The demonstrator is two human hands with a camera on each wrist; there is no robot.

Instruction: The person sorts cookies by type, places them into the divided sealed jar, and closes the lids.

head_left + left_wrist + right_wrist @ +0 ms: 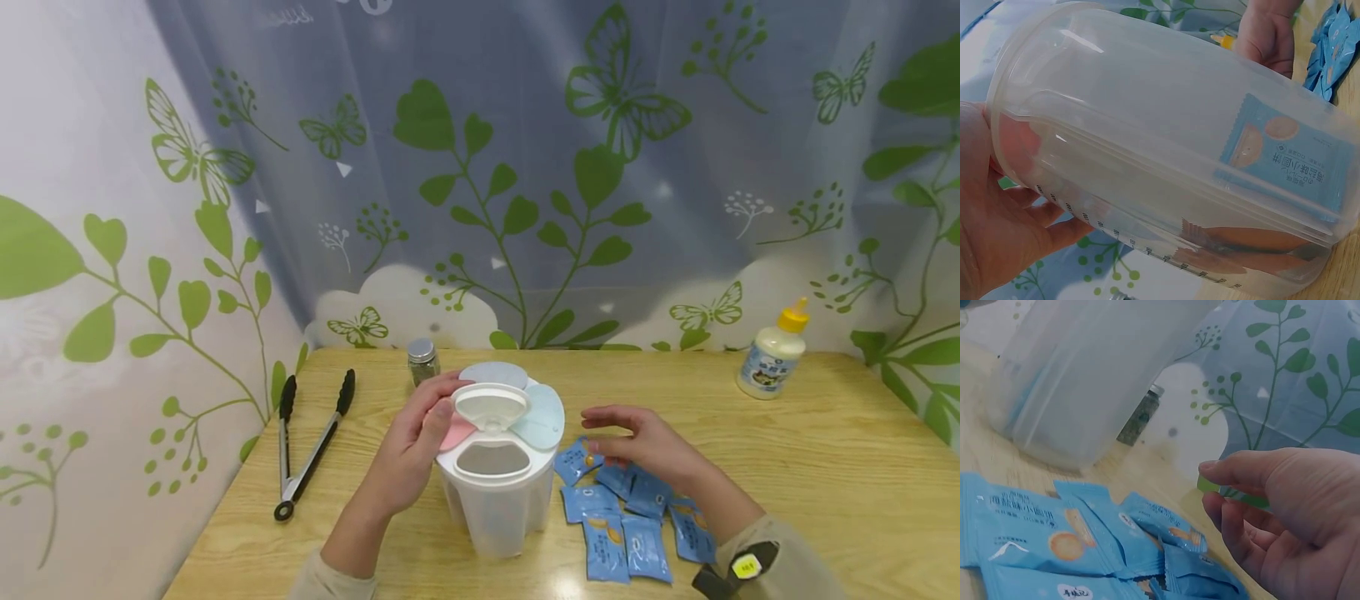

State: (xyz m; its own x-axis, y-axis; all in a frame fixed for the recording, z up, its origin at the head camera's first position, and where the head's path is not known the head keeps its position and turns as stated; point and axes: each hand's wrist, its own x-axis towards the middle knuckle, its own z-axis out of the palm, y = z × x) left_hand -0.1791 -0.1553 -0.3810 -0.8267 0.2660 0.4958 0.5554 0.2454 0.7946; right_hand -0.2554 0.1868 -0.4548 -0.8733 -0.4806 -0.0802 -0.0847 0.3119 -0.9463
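Note:
A clear plastic storage container [498,521] with several compartments stands upright on the table. Its white lid has pink, pale blue and grey-blue flaps; the white front flap [491,403] is raised, baring an opening [492,458]. My left hand [411,450] grips the rim on the left, thumb on top and fingers along the far side. Through the wall in the left wrist view show a blue biscuit packet [1291,156] and brown packets [1254,247] in another compartment. Over a heap of blue biscuit packets [606,546], my right hand [645,442] hovers with loosely bent fingers, nothing between them.
Black-tipped tongs [307,467] lie spread at the left. A small jar [423,358] with a silver cap stands behind the container. At the back right is a white bottle [768,354] with a yellow nozzle. A leaf-patterned curtain [517,250] hangs along the table's back edge.

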